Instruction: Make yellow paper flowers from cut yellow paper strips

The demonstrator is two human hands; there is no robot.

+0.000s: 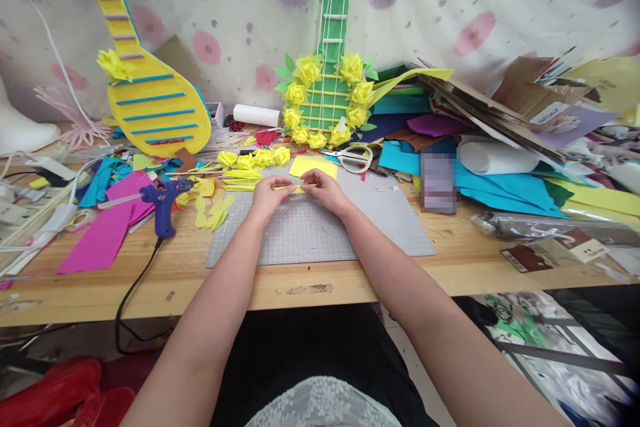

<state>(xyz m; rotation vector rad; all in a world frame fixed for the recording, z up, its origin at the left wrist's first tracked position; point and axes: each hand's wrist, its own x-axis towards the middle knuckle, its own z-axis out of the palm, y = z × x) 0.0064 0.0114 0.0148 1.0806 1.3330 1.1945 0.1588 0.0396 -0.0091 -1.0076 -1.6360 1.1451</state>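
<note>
Over the far part of a grey cutting mat [320, 233], my left hand [271, 197] and my right hand [324, 189] pinch a narrow yellow paper strip [299, 189] between them. The fingers partly cover it. Just behind lies a flat yellow paper piece [313, 166]. Beside my left hand is a stack of yellow strips [242, 178], and several yellow paper flowers [255, 159] form a row beyond. White-handled scissors [354, 159] rest behind my right hand.
A blue glue gun [164, 203] with its cord stands left, by pink sheets [103, 240]. At the back lean a yellow lute-shaped piece [155, 107] and a green one [330, 83] ringed with flowers. Piled coloured sheets [505, 187] and cardboard [520, 90] crowd the right.
</note>
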